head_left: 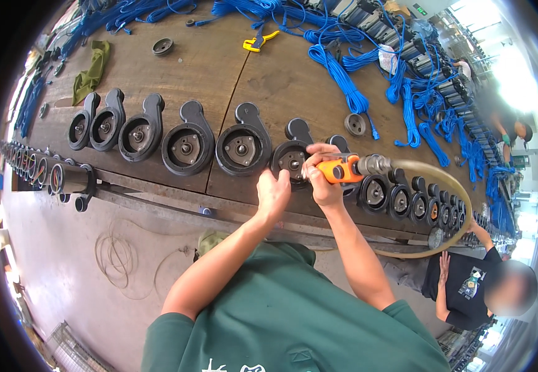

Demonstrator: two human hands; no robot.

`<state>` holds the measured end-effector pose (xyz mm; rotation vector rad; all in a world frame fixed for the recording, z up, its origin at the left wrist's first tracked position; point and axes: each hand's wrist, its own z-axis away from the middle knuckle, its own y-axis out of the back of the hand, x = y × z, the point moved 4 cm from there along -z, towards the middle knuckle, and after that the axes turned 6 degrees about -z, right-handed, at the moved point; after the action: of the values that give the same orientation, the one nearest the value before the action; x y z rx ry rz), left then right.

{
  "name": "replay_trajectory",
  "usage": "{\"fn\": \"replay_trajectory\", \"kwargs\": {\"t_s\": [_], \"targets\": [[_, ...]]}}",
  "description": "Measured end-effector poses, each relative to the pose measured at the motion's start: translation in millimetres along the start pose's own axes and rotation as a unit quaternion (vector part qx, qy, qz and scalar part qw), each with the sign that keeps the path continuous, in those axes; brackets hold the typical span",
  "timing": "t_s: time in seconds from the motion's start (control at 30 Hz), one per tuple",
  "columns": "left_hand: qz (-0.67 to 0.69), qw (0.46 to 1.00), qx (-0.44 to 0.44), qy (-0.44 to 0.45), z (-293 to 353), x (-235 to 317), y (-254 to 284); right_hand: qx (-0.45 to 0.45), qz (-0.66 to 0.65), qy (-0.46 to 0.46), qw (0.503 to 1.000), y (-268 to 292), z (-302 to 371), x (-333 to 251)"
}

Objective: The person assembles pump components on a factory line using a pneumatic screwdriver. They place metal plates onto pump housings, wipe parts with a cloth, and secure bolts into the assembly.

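Observation:
My right hand (326, 183) is wrapped round an orange air screwdriver (345, 170). Its front end points left toward a black round housing (298, 150) with a metal plate and a centre shaft. A metal coupling (374, 164) joins the tool to a yellowish air hose (448, 177), which loops down to the right. My left hand (273, 194) is closed at the near rim of the same housing, its fingertips partly hidden. To the left stands a similar housing (243, 150), apart from both hands.
More black housings (187, 149) run in a row along the wooden table (219, 74). Blue cable bundles (337, 74), a yellow-handled clamp (259, 41) and a green cloth (92, 71) lie beyond. A co-worker (461, 288) is at the right; a coiled hose (115, 254) lies on the floor.

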<state>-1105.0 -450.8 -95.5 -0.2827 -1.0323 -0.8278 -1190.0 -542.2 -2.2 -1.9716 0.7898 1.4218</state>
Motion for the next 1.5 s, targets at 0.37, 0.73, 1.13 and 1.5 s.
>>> {"fn": "replay_trajectory", "kwargs": {"t_s": [0.37, 0.73, 1.13, 1.5], "targets": [[-0.059, 0.995, 0.030, -0.075, 13.4, 21.3, 9.7, 0.052, -0.112, 0.011, 0.992, -27.8, -34.0, 5.9], [-0.024, 0.995, 0.031, -0.091, 5.6, 8.6, 7.8, -0.009, -0.105, 0.009, 0.994, -32.7, -35.5, 18.5], [-0.033, 0.999, 0.017, -0.038, 9.0, 11.5, 5.5, -0.020, -0.086, -0.010, 0.996, -37.3, -36.9, 23.9], [-0.025, 0.999, 0.026, -0.040, 7.5, 11.4, 5.0, -0.024, -0.075, -0.026, 0.997, -41.5, -33.8, 28.8]]}}
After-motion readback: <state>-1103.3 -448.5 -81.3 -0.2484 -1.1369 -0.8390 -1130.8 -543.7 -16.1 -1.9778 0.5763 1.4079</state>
